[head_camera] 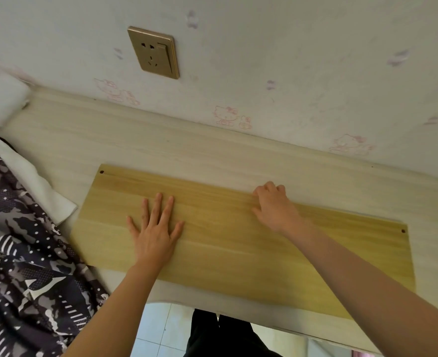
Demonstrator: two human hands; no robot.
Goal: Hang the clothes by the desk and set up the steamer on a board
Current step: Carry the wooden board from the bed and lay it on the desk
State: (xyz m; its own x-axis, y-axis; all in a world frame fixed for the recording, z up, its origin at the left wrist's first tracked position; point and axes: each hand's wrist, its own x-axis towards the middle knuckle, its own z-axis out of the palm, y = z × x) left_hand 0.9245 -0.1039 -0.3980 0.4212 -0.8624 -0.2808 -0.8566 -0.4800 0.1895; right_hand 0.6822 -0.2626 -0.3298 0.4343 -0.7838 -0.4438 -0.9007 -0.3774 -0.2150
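L hand lies flat, fingers spread, palm pressing on the board; no grip on anything. R hand rests near board's far edge w/ fingers curled under, holding nothing visible. Board lies flat on pale worktop, along the wall. Patterned clothes heaped at left, socket above.

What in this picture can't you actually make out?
- Steamer: nowhere in the head view.
- White padded object at the left edge: blurred and cut off, unidentifiable.
- Right hand fingertips: curled at the yellow wooden board's far edge, grip unclear.
- Dark patterned garment: cut off left, shape unknown.
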